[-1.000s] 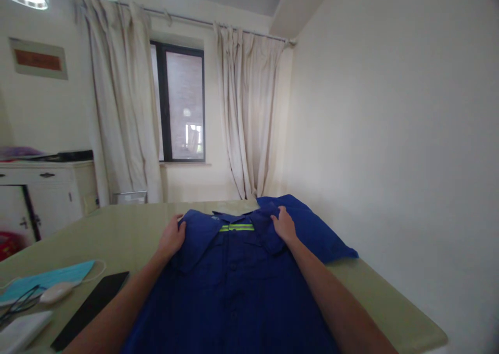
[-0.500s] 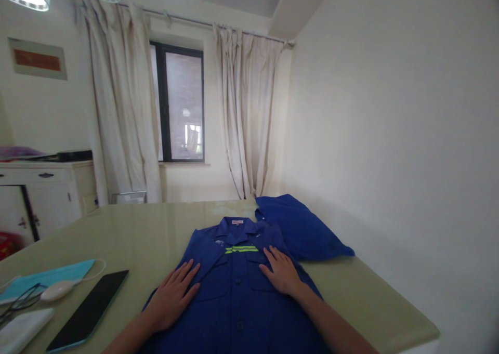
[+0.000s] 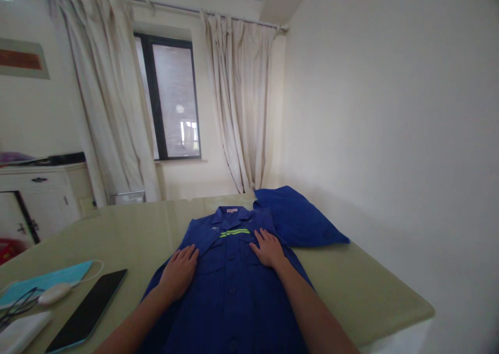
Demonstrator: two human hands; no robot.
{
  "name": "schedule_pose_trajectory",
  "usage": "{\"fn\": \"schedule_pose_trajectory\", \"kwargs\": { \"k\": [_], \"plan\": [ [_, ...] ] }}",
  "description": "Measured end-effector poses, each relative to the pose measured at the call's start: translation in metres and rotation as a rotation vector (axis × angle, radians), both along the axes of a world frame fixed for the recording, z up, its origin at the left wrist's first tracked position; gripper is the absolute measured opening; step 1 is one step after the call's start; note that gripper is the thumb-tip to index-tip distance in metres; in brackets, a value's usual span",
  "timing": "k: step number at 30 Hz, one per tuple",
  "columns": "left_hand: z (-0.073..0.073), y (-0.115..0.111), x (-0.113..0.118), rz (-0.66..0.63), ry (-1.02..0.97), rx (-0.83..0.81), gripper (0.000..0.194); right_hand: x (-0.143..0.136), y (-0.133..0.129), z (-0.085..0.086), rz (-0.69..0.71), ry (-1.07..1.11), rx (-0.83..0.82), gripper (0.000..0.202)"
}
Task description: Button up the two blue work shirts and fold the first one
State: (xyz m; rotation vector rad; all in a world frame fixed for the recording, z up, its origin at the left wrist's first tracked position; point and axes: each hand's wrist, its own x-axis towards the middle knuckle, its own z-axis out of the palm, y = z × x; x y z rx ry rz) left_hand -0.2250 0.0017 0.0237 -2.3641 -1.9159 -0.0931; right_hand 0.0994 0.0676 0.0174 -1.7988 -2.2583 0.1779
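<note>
A dark blue work shirt (image 3: 230, 302) lies front side up on the table, its collar toward the window and a yellow-green reflective strip across the chest. My left hand (image 3: 180, 271) rests on the left edge of the shirt, fingers extended and close together. Flat on the chest near the pocket at right lies my right hand (image 3: 268, 247), its fingers somewhat spread. Neither hand grips the cloth. Past the shirt's right shoulder is a bundled blue garment (image 3: 300, 216); one sleeve may join the two, I cannot tell. The shirt's lower end runs out of view.
On the pale green table (image 3: 128, 229), at left, lie a black phone (image 3: 88, 310), a light blue face mask (image 3: 47, 281), a white mouse-shaped object (image 3: 54, 293), dark glasses or cable (image 3: 19, 304) and a white box (image 3: 25, 333). A wall (image 3: 390, 135) borders the right side.
The camera view has shifted and tilted slightly. My left hand has slid a little forward along the shirt's edge, with its fingers drawn closer together. My right hand stays on the chest.
</note>
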Motion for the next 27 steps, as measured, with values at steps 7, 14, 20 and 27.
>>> {"fn": "schedule_pose_trajectory", "kwargs": {
  "k": [7,14,20,27],
  "plan": [
    [-0.013,-0.058,0.059,-0.05,-0.23,-0.193,0.076,-0.018,0.01,0.0,0.001,0.006,0.072,0.067],
    [-0.007,-0.029,0.054,-0.045,-0.198,-0.129,0.073,-0.009,-0.017,0.027,0.001,0.118,0.24,0.056],
    [0.003,-0.031,0.051,-0.047,-0.198,-0.096,0.062,0.045,-0.112,0.025,0.131,0.184,0.119,0.055],
    [-0.041,-0.135,-0.009,-0.136,-0.21,-0.356,0.064,0.119,-0.204,-0.058,0.527,-0.013,0.295,0.057]
  ]
}}
